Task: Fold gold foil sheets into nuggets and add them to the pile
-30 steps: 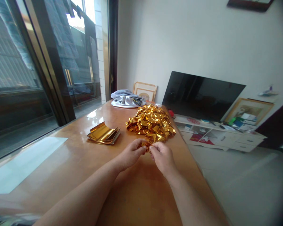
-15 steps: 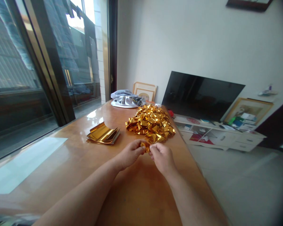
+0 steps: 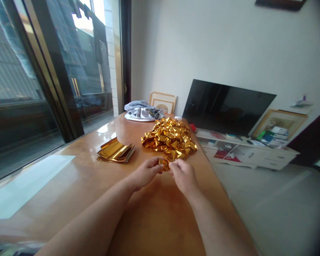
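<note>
A small folded piece of gold foil paper (image 3: 164,165) is pinched between my two hands above the wooden table (image 3: 149,220). My left hand (image 3: 148,171) grips its left end, with the thumb toward me. The right end is held by the thumb and fingers of my right hand (image 3: 183,175). Just beyond my hands lies a heap of folded gold foil pieces (image 3: 173,137). Left of the heap rests a stack of gold foil sheets (image 3: 116,150), its upper sheets curling up.
Bundled grey-blue cloth (image 3: 141,111) sits at the table's far end, near a leaning picture frame (image 3: 162,101). A pale sheet (image 3: 29,183) lies along the left side. Past the table's right edge stand a television (image 3: 226,106) and a white cabinet (image 3: 248,156). Glass doors (image 3: 18,89) border the left.
Both hands stay on the gold foil piece, which now looks slightly flatter and more drawn out between the fingers. The view has shifted slightly; the heap and stack are unchanged.
</note>
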A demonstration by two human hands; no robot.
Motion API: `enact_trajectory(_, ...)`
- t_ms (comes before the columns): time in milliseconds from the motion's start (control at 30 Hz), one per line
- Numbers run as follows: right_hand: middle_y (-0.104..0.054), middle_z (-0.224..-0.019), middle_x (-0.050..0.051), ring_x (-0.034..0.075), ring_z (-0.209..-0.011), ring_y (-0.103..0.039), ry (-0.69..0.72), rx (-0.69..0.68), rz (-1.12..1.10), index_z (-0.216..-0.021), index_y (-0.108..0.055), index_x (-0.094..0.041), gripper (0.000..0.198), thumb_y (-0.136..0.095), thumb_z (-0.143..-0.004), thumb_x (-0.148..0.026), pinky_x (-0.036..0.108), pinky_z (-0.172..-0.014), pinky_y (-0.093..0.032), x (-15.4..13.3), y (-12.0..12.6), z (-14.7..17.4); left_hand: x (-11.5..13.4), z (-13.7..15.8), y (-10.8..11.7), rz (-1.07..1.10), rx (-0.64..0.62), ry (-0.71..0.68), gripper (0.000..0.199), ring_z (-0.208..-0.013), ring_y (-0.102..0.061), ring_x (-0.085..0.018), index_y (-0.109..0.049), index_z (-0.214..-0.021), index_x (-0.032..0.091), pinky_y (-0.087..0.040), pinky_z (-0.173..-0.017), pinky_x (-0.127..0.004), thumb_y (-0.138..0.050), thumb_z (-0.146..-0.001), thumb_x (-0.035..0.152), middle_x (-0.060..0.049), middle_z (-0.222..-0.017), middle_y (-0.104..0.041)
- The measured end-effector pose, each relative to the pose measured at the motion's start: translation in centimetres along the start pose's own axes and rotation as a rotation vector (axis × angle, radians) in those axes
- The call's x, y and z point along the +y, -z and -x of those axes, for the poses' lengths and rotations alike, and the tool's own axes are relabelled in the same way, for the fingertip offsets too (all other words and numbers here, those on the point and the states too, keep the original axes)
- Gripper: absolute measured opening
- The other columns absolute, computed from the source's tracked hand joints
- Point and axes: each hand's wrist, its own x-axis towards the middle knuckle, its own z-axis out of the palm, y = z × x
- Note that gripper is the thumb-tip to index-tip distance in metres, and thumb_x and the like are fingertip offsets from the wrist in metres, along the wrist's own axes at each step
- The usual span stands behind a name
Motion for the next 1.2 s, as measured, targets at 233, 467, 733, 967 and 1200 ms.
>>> enact_trajectory(233, -0.057, -0.059, -0.003, 0.014, -0.056, -0.05, 0.04, -0.022, -0.016, -0.066, -0.057, -0.02, 0.026, -0.054, -0.087, -0.036, 0.024, -0.052, -0.034, -0.2, -0.1, 0.0, 0.1, 0.0, 0.0, -0.005, 0.006, 0.012, 0.03, -0.075, -0.053, -0.015, -0.068, -0.112, 0.016, -0.042, -0.072, -0.028, -0.061, -0.086, 0.029, -0.003, -0.083, -0.065)
enact_trajectory(467, -0.054, -0.054, -0.003, 0.014, -0.053, -0.047, 0.005, 0.011, -0.004, -0.063, -0.056, -0.02, 0.029, -0.054, -0.086, -0.038, 0.024, -0.05, -0.032, 0.3, -0.1, -0.3, -0.6, -0.2, 0.3, 0.016, -0.032, 0.024, 0.038, -0.08, -0.057, -0.016, -0.066, -0.121, 0.018, -0.042, -0.068, -0.026, -0.058, -0.091, 0.04, -0.005, -0.094, -0.067)
enact_trajectory(733, -0.055, -0.053, -0.002, 0.015, -0.056, -0.049, -0.039, 0.097, 0.063, -0.06, -0.055, -0.02, 0.03, -0.054, -0.084, -0.038, 0.024, -0.052, -0.032, 0.8, 0.3, -1.0, -1.8, -0.7, 1.5, 0.143, 0.105, 0.012, 0.057, -0.083, -0.058, -0.018, -0.07, -0.115, 0.015, -0.046, -0.072, -0.03, -0.045, -0.094, 0.062, -0.01, -0.101, -0.067)
enact_trajectory(967, -0.058, -0.055, -0.001, 0.016, -0.056, -0.051, -0.035, 0.133, 0.086, -0.059, -0.055, -0.02, 0.031, -0.055, -0.084, -0.037, 0.025, -0.052, -0.031, 1.4, 0.5, -1.4, -1.7, -0.8, 2.1, 0.134, 0.164, 0.001, 0.052, -0.086, -0.06, -0.019, -0.069, -0.117, 0.014, -0.047, -0.077, -0.032, -0.051, -0.093, 0.056, -0.011, -0.102, -0.069)
enact_trajectory(1200, -0.061, -0.055, -0.001, 0.016, -0.057, -0.051, -0.012, 0.152, 0.136, -0.058, -0.055, -0.021, 0.031, -0.053, -0.084, -0.037, 0.025, -0.052, -0.029, 1.9, 0.6, -1.7, -2.2, -0.8, 1.9, -0.038, 0.209, -0.075, 0.028, -0.085, -0.062, -0.017, -0.068, -0.103, 0.016, -0.047, -0.078, -0.029, -0.067, -0.082, 0.035, -0.006, -0.096, -0.069)
